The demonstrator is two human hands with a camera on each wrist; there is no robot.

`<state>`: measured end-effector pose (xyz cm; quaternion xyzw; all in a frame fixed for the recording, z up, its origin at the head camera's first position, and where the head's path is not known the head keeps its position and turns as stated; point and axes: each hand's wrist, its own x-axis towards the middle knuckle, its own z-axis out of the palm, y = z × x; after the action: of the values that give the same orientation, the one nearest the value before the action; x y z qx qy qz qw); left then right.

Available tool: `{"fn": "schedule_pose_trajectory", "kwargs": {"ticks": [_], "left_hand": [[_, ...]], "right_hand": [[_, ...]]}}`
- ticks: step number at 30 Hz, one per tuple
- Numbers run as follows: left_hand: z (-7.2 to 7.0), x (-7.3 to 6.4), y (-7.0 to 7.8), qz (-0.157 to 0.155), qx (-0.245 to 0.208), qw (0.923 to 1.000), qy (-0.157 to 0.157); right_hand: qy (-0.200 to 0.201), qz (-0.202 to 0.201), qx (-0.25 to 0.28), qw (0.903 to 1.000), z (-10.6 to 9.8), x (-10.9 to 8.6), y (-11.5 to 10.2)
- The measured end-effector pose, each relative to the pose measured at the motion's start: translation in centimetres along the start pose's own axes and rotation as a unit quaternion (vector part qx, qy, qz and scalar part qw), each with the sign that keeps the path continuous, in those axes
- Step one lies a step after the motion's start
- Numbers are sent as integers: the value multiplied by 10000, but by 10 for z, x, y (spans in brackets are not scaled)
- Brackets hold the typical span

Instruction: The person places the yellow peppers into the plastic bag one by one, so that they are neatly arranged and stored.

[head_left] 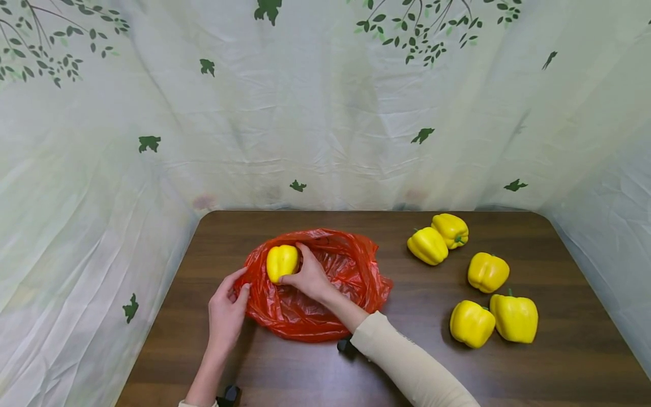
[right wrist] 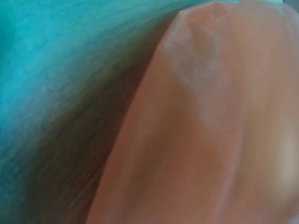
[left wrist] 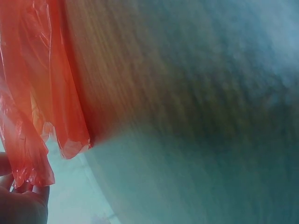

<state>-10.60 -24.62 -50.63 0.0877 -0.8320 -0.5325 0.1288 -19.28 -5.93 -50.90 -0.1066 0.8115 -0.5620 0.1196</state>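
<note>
A red plastic bag (head_left: pixel 325 327) lies spread on the table with its mouth facing up. Over the left part of that mouth, my right hand (head_left: pixel 311 278) grips a yellow bell pepper (head_left: pixel 281 264) between thumb and fingers. My left hand (head_left: pixel 227 314) pinches the bag's left rim. In the left wrist view, the fingers (left wrist: pixel 23 205) hold a hanging fold of the red plastic (left wrist: pixel 28 154). Blurred red film (right wrist: pixel 187 154) fills much of the right wrist view, and the right hand is out of sight there.
Several more yellow bell peppers stand on the right of the brown table (head_left: pixel 396 362): a pair (head_left: pixel 428 246) at the back, a single one (head_left: pixel 488 272), and a front pair (head_left: pixel 472 324). Behind the table hangs a pale curtain (head_left: pixel 325 113) with leaf prints.
</note>
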Motion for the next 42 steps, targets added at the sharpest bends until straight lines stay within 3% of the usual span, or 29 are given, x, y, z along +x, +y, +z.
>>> {"fn": "schedule_pose_trajectory", "kwargs": {"ticks": [13, 23, 30, 42], "left_hand": [[-1, 1, 0, 8, 29, 10000, 25], [0, 0, 1, -78, 152, 9998, 96], [1, 0, 2, -78, 59, 9999, 107], [3, -1, 1, 125, 44, 9998, 172]], "right_hand": [[-138, 89, 531, 9985, -9, -14, -6], [-172, -3, 480, 9987, -17, -31, -14], [-166, -157, 879, 9959, -21, -44, -18], [-90, -447, 659, 9968, -28, -67, -23]]}}
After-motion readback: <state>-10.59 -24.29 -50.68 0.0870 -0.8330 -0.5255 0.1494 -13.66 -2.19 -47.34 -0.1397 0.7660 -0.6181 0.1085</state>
